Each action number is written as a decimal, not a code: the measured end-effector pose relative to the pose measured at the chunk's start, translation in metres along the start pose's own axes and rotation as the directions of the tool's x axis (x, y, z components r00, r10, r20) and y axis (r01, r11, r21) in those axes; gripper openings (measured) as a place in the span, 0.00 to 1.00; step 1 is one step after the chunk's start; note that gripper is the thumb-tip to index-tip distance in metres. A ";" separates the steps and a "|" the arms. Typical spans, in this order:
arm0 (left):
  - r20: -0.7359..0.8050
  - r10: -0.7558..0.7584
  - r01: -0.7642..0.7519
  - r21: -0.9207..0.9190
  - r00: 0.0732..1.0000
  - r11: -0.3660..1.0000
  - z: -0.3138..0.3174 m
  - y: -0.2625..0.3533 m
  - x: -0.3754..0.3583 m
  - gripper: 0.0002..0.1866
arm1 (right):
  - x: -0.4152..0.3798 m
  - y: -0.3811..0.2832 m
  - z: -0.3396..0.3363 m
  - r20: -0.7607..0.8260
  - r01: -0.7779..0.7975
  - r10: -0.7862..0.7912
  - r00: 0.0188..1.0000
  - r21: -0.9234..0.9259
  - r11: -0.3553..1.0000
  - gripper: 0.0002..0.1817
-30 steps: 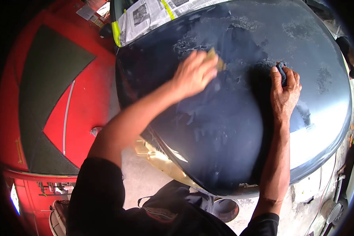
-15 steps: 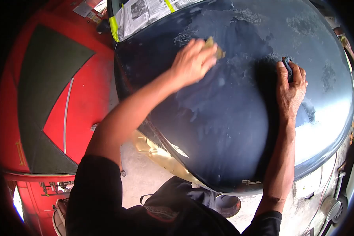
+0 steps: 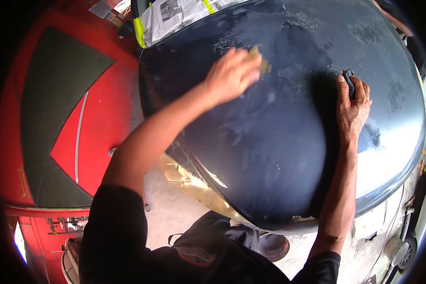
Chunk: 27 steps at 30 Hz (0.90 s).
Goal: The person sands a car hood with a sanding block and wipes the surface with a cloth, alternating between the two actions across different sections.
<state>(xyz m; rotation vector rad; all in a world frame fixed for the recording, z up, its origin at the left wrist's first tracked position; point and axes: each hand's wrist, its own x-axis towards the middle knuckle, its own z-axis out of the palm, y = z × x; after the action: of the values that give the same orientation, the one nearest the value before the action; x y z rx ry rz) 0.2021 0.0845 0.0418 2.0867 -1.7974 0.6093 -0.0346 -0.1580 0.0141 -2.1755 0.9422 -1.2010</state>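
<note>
A dark blue car hood [image 3: 270, 156] with dull, worn patches and wet-looking streaks fills the middle of the view. My left hand [image 3: 234, 73], slightly blurred, presses on its upper part with the fingers closed over a tan piece of sandpaper [image 3: 265, 65], whose edge shows past the fingertips. Farther right, my right hand [image 3: 352, 106] rests on the hood, thumb and fingers wrapped round a bunched dark blue-grey cloth [image 3: 349, 83]. Most of the cloth is hidden by the hand.
Newspaper [image 3: 168, 19] held by yellow-green tape covers the area behind the hood. To the left stands a red vehicle panel [image 3: 102, 137] with a dark green pattern and a thin pale strip [image 3: 82, 137]. A round pale object [image 3: 396, 248] lies at the lower right. Part of another person's arm [image 3: 395, 21] shows at the upper right.
My right hand has shifted slightly right with the cloth. My left hand stays at nearly the same spot, still blurred. The arm at the right edge has moved up.
</note>
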 end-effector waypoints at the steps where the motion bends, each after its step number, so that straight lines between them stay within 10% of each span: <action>1: -0.025 -0.042 0.042 -0.005 0.999 0.999 0.016 -0.025 0.030 0.20 | 0.001 0.000 0.001 0.002 0.016 -0.016 1.000 0.004 1.000 0.23; 6: -0.161 -0.183 0.200 0.096 0.970 0.975 0.044 -0.019 0.063 0.19 | 0.000 0.007 0.000 -0.010 0.033 -0.032 0.999 0.045 0.998 0.23; 11: 0.043 0.077 -0.074 -0.084 0.996 0.994 -0.018 0.130 -0.050 0.27 | -0.001 0.001 -0.001 -0.022 0.016 -0.016 1.000 0.007 1.000 0.23; 18: -0.163 0.045 -0.046 -0.006 0.986 0.999 0.065 0.054 0.107 0.18 | -0.002 -0.002 -0.003 -0.041 -0.005 0.006 0.999 0.037 0.999 0.23; 27: 0.092 0.094 -0.086 -0.088 0.991 0.992 -0.010 0.131 -0.015 0.26 | -0.006 -0.004 0.001 -0.046 -0.001 0.004 0.999 0.059 0.998 0.22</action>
<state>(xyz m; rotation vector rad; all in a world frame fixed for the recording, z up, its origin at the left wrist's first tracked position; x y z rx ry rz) 0.0702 0.0817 0.0384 2.0200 -1.9443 0.4554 -0.0346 -0.1510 0.0134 -2.1084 0.9169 -1.2670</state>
